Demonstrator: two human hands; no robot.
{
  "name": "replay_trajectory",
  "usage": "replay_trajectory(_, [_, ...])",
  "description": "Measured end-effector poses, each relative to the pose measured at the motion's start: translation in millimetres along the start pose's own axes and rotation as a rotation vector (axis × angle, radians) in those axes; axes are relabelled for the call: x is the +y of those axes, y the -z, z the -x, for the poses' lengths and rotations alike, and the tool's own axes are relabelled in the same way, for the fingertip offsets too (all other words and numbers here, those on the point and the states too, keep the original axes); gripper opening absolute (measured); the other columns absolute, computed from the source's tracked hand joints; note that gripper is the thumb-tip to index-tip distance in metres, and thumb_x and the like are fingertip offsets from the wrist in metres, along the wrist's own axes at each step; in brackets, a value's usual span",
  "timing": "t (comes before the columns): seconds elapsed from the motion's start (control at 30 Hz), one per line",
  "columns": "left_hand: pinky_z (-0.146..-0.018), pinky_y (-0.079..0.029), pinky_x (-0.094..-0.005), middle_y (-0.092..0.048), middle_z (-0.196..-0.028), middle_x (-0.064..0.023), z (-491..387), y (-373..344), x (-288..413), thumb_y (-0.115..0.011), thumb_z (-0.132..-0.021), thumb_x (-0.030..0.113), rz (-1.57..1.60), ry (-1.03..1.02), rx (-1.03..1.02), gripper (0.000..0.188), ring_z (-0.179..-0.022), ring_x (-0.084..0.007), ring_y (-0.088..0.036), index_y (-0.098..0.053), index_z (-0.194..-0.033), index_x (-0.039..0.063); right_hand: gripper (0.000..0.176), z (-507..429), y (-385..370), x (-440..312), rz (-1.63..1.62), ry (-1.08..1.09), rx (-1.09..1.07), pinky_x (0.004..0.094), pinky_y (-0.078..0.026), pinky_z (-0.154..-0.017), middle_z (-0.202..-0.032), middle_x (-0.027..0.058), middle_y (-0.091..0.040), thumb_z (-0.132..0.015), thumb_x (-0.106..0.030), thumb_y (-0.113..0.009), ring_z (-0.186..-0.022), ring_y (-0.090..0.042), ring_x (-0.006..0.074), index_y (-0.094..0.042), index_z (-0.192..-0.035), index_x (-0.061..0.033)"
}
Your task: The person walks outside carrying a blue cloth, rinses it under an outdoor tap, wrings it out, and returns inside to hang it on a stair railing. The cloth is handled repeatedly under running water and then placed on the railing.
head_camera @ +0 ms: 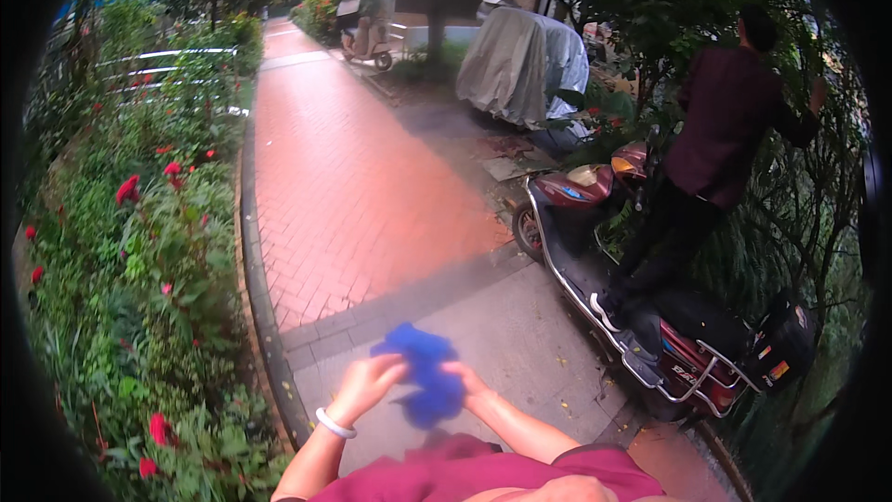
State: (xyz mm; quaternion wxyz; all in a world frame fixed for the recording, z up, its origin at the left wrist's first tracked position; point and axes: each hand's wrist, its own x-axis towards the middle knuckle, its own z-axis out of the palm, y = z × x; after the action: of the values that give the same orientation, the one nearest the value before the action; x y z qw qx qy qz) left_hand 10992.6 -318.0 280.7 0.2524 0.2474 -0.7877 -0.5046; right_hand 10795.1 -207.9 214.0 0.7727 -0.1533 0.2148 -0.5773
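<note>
A bright blue cloth (433, 380), crumpled and somewhat blurred, hangs in front of my body above the paving. On its left side my left hand (376, 376), with a white bangle (336, 424) on the wrist, pinches it between thumb and fingers. My right hand (465, 385) grips the opposite edge. Both forearms reach up from the bottom of the view, past my dark pink top (446, 470). Folds of the cloth hide some of the fingertips.
A red-brick path (348, 181) runs ahead, edged on the left by a kerb and flowering plants (160, 307). To the right a dark red scooter (627, 341) is parked, with a person (725, 118) at it, facing the shrubs. Beyond are a covered vehicle (523, 63) and another scooter (366, 31).
</note>
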Motion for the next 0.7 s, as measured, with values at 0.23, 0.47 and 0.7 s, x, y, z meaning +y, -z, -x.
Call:
replay_trajectory(0.23, [-0.086,-0.048,-0.0391,-0.066,-0.096,-0.0183,-206,25,-76,-0.052,-0.092,0.031,1.602,0.132,-0.271,0.046,-0.089,-0.0269,-0.064,-0.048,-0.126,0.000,0.053,-168,48,-78,0.141,-0.074,0.498,0.0447,-0.047,-0.090,-0.116,0.0193,-0.057,-0.085,-0.036,-0.050,-0.102,-0.059,0.0324,-0.048,-0.123,0.0008])
replay_trajectory(0.47, [-0.102,-0.036,-0.0558,-0.032,-0.146,-0.0145,-336,112,-153,-0.055,-0.091,0.034,2.039,0.030,-0.310,0.072,-0.129,-0.0318,-0.040,-0.015,-0.148,0.019,0.029,-353,51,-221,-0.081,-0.116,0.047,0.0315,-0.051,-0.075,-0.096,0.0088,-0.064,-0.086,-0.026,-0.056,-0.084,-0.062,0.0179,-0.060,-0.106,-0.0056])
replay_trajectory(0.7, [-0.105,-0.032,-0.0550,-0.028,-0.147,-0.0168,-480,228,-299,-0.064,-0.085,0.035,1.351,0.331,-0.169,0.077,-0.131,-0.0313,-0.035,-0.024,-0.145,0.010,0.053,-523,94,-360,-0.078,0.095,0.396,0.0394,-0.048,-0.086,-0.111,0.0115,-0.061,-0.081,-0.036,-0.060,-0.096,-0.059,0.0231,-0.050,-0.123,-0.0051])
